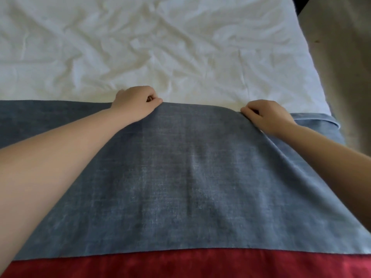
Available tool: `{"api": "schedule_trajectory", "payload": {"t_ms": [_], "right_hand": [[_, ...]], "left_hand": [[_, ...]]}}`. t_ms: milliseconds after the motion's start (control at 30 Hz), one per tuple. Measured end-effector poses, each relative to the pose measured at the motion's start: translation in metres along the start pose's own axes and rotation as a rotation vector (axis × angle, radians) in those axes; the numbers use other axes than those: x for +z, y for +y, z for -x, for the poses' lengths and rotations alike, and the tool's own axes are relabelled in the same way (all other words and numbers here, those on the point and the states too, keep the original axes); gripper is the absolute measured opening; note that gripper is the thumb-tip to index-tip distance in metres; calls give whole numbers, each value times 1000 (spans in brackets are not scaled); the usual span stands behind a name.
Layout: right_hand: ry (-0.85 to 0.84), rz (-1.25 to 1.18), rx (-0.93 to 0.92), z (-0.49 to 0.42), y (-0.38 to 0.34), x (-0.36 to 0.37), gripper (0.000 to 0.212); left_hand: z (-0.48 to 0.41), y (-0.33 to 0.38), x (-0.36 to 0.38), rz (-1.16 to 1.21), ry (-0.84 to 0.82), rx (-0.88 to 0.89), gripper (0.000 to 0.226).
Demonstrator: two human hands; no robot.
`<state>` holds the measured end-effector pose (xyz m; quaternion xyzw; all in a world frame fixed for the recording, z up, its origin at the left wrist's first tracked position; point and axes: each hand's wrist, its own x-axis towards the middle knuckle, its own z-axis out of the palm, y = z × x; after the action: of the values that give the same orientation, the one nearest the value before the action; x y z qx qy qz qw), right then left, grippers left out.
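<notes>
A blue-grey cloth lies spread over the near half of a bed covered with a wrinkled white sheet. My left hand pinches the cloth's far edge near the middle, fingers curled. My right hand grips the same far edge further right, where the cloth rises into a ridge that runs toward its near right side. A lighter fold of the cloth lies beyond my right wrist. Both forearms stretch out over the cloth.
A dark red fabric runs along the bottom of the view below the blue cloth's near edge. The bed's right edge drops to a beige floor. A dark object sits at the top right corner.
</notes>
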<state>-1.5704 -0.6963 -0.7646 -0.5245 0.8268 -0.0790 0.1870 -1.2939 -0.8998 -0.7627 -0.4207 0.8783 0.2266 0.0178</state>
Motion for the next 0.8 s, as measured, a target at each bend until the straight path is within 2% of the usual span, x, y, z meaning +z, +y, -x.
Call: {"api": "schedule_trajectory", "payload": {"t_ms": [133, 200, 333, 433, 633, 800], "right_hand": [[21, -10, -37, 12, 0, -2, 20], [61, 17, -32, 12, -3, 1, 14], [197, 18, 200, 3, -6, 3, 19], [162, 28, 292, -1, -13, 6, 21], [111, 27, 239, 19, 1, -15, 21], [95, 50, 134, 30, 43, -27, 17]], "left_hand": [[5, 24, 11, 88, 46, 119, 25], [2, 37, 20, 69, 45, 167, 23], [-10, 44, 29, -80, 97, 140, 19], [-12, 52, 30, -106, 74, 62, 19], [-7, 80, 35, 21, 53, 147, 18], [-18, 136, 57, 101, 30, 183, 30]]}}
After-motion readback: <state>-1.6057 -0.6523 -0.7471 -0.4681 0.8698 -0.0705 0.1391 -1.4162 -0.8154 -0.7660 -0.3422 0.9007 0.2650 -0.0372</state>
